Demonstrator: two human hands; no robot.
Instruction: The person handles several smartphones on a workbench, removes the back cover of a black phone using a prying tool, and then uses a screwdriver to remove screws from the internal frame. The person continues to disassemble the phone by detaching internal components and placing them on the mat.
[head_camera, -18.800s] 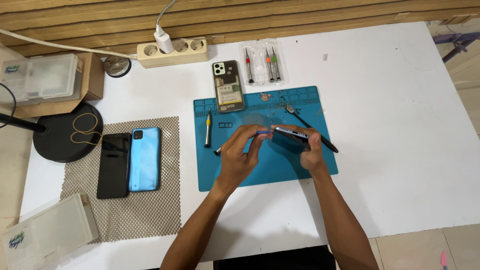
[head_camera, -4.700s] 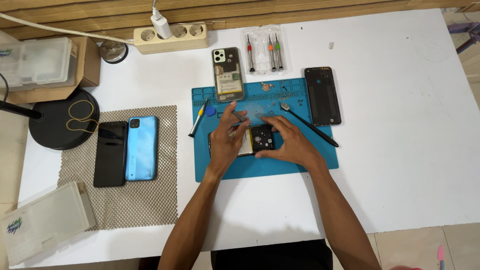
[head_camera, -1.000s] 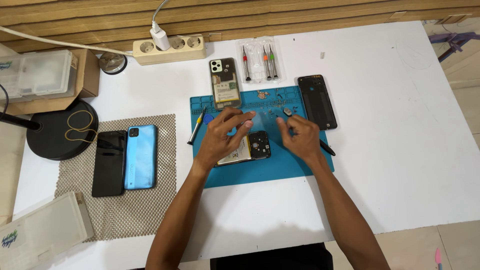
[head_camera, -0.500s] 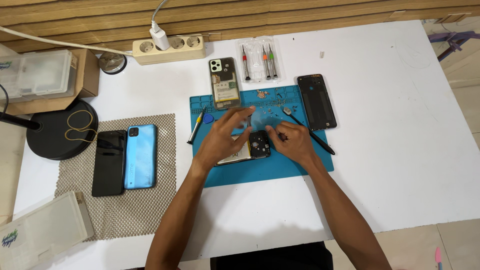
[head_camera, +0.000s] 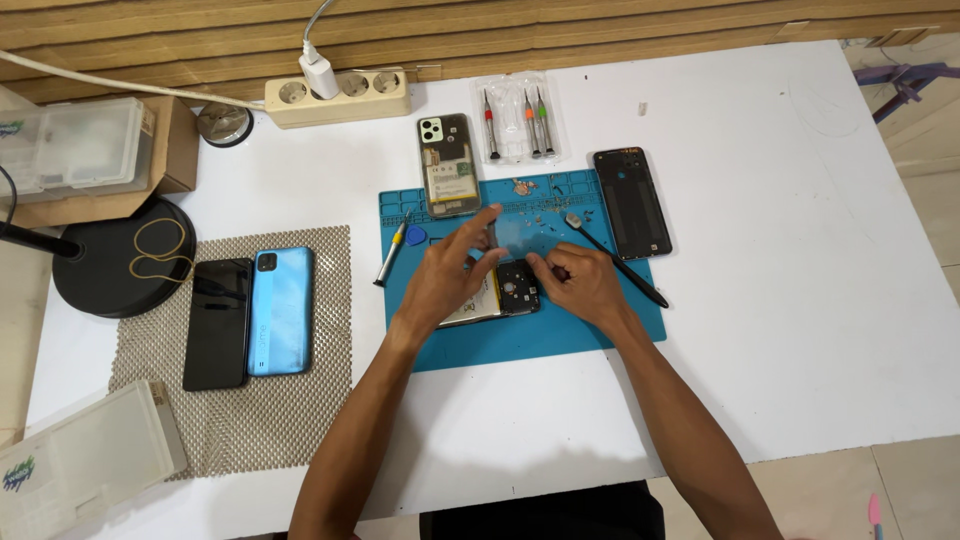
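Opened phone between my hands on the blue mat, centre of the frame.

Head view: my left hand (head_camera: 452, 272) lies over the opened phone (head_camera: 497, 293), fingers spread and pinching what looks like a thin, blurred clear piece; my right hand (head_camera: 580, 283) is curled at the phone's dark camera end, though I cannot tell if it grips anything. The phone lies flat on the blue mat (head_camera: 520, 340), long axis running left to right, camera end toward the right of the frame. I judge a slip could scatter the tiny screws (head_camera: 525, 188) on the mat's upper edge, or bend a fragile part inside the phone. The black tool (head_camera: 615, 265) just right of my right hand could get knocked.
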